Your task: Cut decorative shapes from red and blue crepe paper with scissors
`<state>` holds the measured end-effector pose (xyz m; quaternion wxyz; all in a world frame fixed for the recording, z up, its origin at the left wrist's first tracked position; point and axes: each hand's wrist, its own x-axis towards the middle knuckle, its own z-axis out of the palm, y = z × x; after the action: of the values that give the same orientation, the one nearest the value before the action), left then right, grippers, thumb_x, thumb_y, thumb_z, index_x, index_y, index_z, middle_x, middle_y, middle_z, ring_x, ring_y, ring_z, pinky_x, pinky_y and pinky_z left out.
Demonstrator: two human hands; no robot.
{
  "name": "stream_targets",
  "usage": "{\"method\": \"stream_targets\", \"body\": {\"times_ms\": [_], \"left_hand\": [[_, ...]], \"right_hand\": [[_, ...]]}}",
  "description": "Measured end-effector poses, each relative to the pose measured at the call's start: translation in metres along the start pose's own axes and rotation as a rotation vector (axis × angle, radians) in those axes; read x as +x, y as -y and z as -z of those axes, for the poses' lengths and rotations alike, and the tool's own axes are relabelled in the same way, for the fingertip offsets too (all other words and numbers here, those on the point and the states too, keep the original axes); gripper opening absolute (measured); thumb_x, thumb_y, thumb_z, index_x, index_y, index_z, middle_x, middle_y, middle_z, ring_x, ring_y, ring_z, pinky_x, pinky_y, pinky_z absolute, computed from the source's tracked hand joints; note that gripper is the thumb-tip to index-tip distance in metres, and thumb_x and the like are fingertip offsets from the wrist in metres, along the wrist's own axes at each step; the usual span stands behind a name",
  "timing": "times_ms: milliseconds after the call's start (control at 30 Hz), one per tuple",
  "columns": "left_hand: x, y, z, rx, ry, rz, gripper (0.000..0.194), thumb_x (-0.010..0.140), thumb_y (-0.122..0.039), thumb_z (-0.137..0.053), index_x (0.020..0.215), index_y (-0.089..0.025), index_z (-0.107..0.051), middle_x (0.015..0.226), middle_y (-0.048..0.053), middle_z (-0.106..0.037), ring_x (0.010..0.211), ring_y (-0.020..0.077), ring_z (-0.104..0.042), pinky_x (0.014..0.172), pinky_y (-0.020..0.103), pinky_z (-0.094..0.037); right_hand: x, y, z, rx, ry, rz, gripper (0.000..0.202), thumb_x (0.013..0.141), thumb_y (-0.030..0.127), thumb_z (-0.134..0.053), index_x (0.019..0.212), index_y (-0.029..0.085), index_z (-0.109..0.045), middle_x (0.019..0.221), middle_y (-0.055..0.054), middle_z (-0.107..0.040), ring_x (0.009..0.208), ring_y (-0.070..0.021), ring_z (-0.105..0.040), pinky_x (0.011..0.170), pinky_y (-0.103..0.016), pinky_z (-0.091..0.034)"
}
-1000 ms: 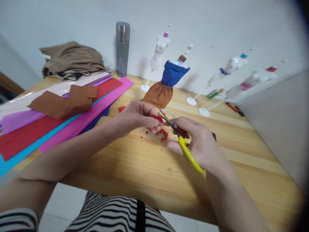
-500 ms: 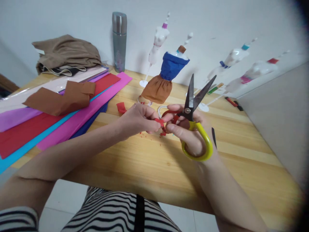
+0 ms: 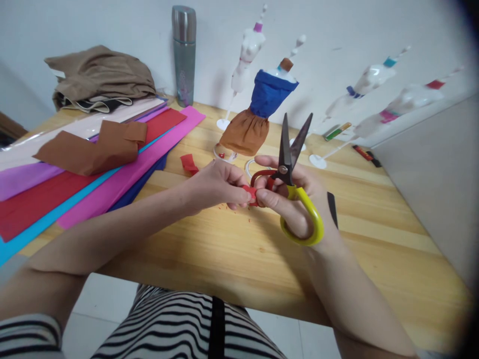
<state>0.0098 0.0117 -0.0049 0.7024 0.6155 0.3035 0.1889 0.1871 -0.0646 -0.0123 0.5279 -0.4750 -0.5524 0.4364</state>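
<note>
Red paper scrap (image 3: 250, 193) sits pinched between both hands above the wooden surface (image 3: 232, 249); left hand (image 3: 215, 187) grips it, while right hand (image 3: 295, 199), at three o'clock, also holds scissors (image 3: 290, 174), blades parted, pointing twelve o'clock.

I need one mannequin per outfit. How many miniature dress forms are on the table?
4: a bare dress form by the flask, a dressed dress form beside it, two leaning dress forms at right.

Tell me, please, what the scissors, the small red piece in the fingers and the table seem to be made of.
Scissors: dark matt metal blades with a shiny pivot screw; the glossy yellow and red handle loops look like plastic. Red piece, pinched by the left hand and the right hand: probably crepe paper, matt like the sheets. Table: light wood with visible grain and plank joints, smooth finish.
</note>
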Motion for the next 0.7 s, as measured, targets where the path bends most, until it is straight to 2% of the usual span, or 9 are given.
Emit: {"method": "stream_targets", "body": {"times_ms": [167,300,400,467,600,700], "left_hand": [[0.0017,0.0010,0.0014,-0.054,0.013,-0.007,0.010,0.066,-0.014,-0.073,0.056,-0.014,-0.069,0.060,0.002,-0.067,0.057,0.0095,-0.059,0.056,0.019,-0.050],[0.0025,0.0016,0.0022,-0.078,0.021,-0.014,0.009,0.065,-0.015,-0.074,0.057,-0.014,-0.070,0.061,0.002,-0.068,0.058,0.0099,-0.061,0.055,0.019,-0.050],[0.0018,0.0009,0.0021,-0.078,0.014,-0.005,0.008,0.066,-0.013,-0.073,0.059,-0.014,-0.070,0.060,0.001,-0.069,0.055,0.0091,-0.060,0.054,0.019,-0.050],[0.0010,0.0003,0.0019,-0.077,0.017,-0.001,0.009,0.066,-0.013,-0.073,0.058,-0.014,-0.070,0.059,0.001,-0.069,0.053,0.0082,-0.059,0.054,0.018,-0.049],[0.0009,0.0007,0.0014,-0.075,0.029,-0.003,0.011,0.067,-0.016,-0.075,0.058,-0.014,-0.069,0.058,0.000,-0.069,0.052,0.0074,-0.059,0.053,0.018,-0.049],[0.0026,0.0033,0.0018,-0.065,0.031,-0.007,0.010,0.066,-0.017,-0.077,0.058,-0.014,-0.070,0.057,0.000,-0.068,0.052,0.0077,-0.060,0.053,0.018,-0.049]], "right_hand": [[-0.0002,0.0020,-0.0014,0.040,-0.020,-0.031,0.043,0.079,0.025,-0.089,0.118,0.028,-0.070,0.076,0.004,-0.068,0.064,-0.0147,-0.061,0.064,-0.033,-0.050],[0.0010,-0.0017,0.0000,0.045,-0.061,-0.009,0.046,0.078,0.036,-0.091,0.117,0.027,-0.069,0.073,0.003,-0.065,0.059,-0.0152,-0.057,0.056,-0.033,-0.046],[0.0017,-0.0058,0.0038,0.018,-0.101,0.019,0.033,0.086,0.040,-0.085,0.113,0.028,-0.070,0.066,0.005,-0.057,0.052,-0.0141,-0.051,0.051,-0.032,-0.043],[0.0017,-0.0064,0.0063,-0.054,-0.131,0.035,0.027,0.089,0.037,-0.082,0.113,0.029,-0.071,0.066,0.005,-0.055,0.053,-0.0139,-0.049,0.052,-0.032,-0.043],[0.0014,-0.0013,0.0073,-0.096,-0.169,0.075,0.040,0.080,0.032,-0.088,0.116,0.032,-0.070,0.086,0.001,-0.070,0.070,-0.0177,-0.062,0.064,-0.034,-0.053],[0.0006,0.0032,0.0047,-0.069,-0.114,0.037,0.041,0.074,0.033,-0.093,0.109,0.032,-0.071,0.089,-0.002,-0.075,0.074,-0.0211,-0.067,0.065,-0.037,-0.057]]}}
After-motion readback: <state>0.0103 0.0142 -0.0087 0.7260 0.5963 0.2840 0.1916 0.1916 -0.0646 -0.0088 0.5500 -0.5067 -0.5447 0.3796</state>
